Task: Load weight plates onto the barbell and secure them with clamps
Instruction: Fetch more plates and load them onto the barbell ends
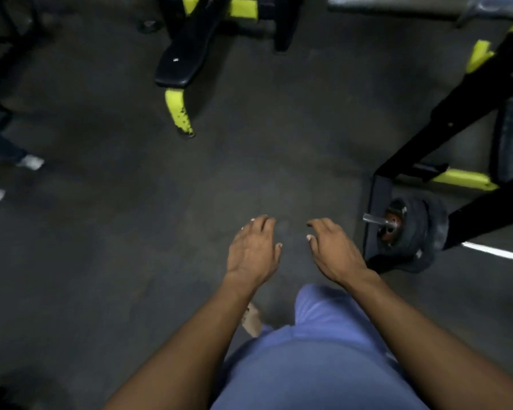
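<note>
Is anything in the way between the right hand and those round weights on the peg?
Nothing visible. Only bare floor lies between the empty right hand and the weight plates stored on the rack's peg.

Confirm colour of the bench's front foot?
Yellow-green foot, black scuffs near its tip; the bench pad is black. Head view.
</note>
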